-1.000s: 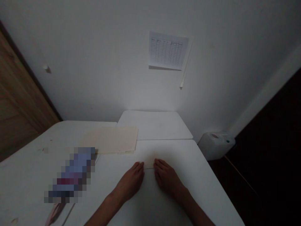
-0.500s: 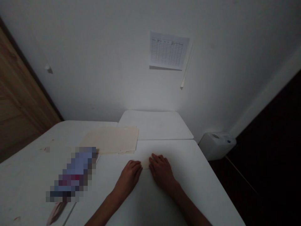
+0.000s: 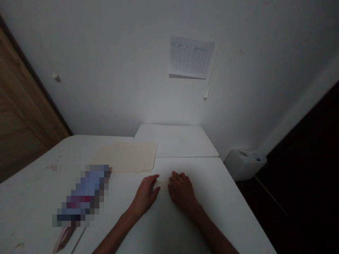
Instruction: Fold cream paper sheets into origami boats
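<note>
Both hands lay on the white table top [image 3: 201, 183], side by side and close together; between them sat a small, pale cream piece of paper [image 3: 163, 183], low and flat on the surface. The left hand [image 3: 145, 195] rested palm down with fingers gently curled, its tips on the paper's left edge; the right hand [image 3: 181, 190] was likewise curled, fingertips pressing the right edge; neither was closed around the paper, though how much of it lay under the fingers could not be told. Beyond and to the left of the left hand lay a stack of cream paper sheets [image 3: 127, 157]. The step appeared to be pressing or creasing the small piece; any next move would call for steady, even fingertip pressure.
</note>
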Demonstrator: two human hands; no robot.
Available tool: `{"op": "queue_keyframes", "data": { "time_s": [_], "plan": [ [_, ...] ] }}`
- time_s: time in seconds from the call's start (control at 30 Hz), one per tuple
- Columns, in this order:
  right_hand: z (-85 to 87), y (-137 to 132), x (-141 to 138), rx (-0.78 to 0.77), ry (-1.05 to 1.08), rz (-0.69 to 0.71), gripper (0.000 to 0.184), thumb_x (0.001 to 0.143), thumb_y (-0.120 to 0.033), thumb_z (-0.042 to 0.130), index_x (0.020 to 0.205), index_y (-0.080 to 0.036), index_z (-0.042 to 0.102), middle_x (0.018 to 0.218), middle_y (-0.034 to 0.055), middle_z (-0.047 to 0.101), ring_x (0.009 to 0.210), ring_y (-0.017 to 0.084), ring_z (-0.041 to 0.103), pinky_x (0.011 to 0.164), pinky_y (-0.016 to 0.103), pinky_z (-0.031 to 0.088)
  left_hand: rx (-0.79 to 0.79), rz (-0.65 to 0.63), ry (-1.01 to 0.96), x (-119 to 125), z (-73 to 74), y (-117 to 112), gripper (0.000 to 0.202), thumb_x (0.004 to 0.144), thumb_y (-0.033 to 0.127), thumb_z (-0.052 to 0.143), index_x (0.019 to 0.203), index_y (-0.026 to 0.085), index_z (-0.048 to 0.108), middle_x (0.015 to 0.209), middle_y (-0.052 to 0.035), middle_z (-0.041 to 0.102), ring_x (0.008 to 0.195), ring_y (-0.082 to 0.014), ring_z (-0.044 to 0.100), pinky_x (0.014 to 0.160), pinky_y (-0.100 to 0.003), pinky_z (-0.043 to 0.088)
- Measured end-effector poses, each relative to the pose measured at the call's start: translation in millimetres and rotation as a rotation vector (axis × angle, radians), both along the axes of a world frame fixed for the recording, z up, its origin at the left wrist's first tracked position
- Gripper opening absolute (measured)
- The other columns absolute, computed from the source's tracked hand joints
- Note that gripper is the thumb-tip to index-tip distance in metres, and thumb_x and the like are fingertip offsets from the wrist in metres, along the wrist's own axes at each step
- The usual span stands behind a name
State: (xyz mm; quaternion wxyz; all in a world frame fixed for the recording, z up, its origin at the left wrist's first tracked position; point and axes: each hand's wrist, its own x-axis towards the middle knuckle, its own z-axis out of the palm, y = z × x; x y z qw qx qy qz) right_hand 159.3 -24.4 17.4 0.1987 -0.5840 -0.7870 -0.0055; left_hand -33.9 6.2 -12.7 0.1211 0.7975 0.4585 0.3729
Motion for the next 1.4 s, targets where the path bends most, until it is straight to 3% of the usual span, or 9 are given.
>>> {"op": "queue_keyframes", "data": {
  "time_s": [0.23,0.5,0.63,0.8,1.13,1.3,1.4],
  "plan": [
    [0.1,0,-1,-0.009,-0.004,-0.006,0.026,0.090,-0.029,0.050,0.113,-0.021,0.058,0.132,0.0072,0.054,0.112,0.027,0.048,0.095,0.043,0.038,-0.058,-0.032,-0.012,1,9.0,-4,0.011,0.083,0.019,0.056,0.090,0.018,0.064,0.082,-0.0048,0.064,0.078,-0.0193,0.060,0.074,-0.034,0.050],
    [-0.1,1,-2,-0.024,-0.004,-0.014,0.024,0.090,-0.029,0.052,0.112,-0.022,0.059,0.127,0.0088,0.054,0.114,0.026,0.047,0.097,0.042,0.037,0.041,-0.072,0.171,8,16.3,-15,0.023,0.088,0.012,0.046,0.077,0.018,0.065,0.080,-0.0058,0.059,0.081,-0.0203,0.055,0.072,-0.032,0.048],
    [3.1,3,-4,-0.017,0.021,0.045,0.017,0.091,-0.022,0.052,0.103,-0.021,0.062,0.115,0.0083,0.058,0.107,0.022,0.050,0.095,0.035,0.039,0.106,-0.095,0.288,9,14.2,-16,0.025,0.084,0.003,0.043,0.081,0.018,0.063,0.083,-0.0056,0.057,0.084,-0.0207,0.052,0.073,-0.033,0.048],
    [4.7,7,-3,-0.057,0.054,0.208,0.025,0.092,-0.014,0.048,0.107,-0.025,0.065,0.098,0.0036,0.059,0.092,0.016,0.055,0.084,0.026,0.044,0.106,-0.106,0.370,9,9.9,-17,0.027,0.081,-0.001,0.042,0.086,0.017,0.062,0.088,-0.0055,0.057,0.088,-0.0215,0.051,0.078,-0.035,0.049],
    [2.0,8,-3,-0.104,0.058,0.251,0.039,0.088,-0.008,0.049,0.120,-0.027,0.061,0.100,0.0039,0.057,0.094,0.016,0.054,0.085,0.025,0.043,0.073,-0.159,0.424,2,11.1,-32,0.035,0.078,-0.004,0.042,0.096,0.018,0.061,0.096,-0.0062,0.060,0.092,-0.0219,0.056,0.085,-0.037,0.052],
    [-0.4,10,-3,-0.100,0.043,0.276,0.040,0.088,-0.008,0.050,0.121,-0.029,0.061,0.099,0.0035,0.057,0.092,0.016,0.054,0.085,0.025,0.043,0.122,-0.150,0.477,-9,2.8,-38,0.056,0.068,-0.010,0.039,0.112,0.016,0.060,0.117,-0.0104,0.062,0.109,-0.0262,0.054,0.094,-0.044,0.050],
    [-1.5,10,-4,-0.098,0.017,0.289,0.039,0.089,-0.010,0.050,0.119,-0.032,0.062,0.098,0.0029,0.056,0.089,0.016,0.054,0.083,0.026,0.043,0.147,-0.155,0.469,-13,-2.0,-40,0.056,0.066,-0.010,0.040,0.111,0.016,0.061,0.121,-0.0096,0.062,0.110,-0.0272,0.054,0.093,-0.045,0.051]
  ]
}}
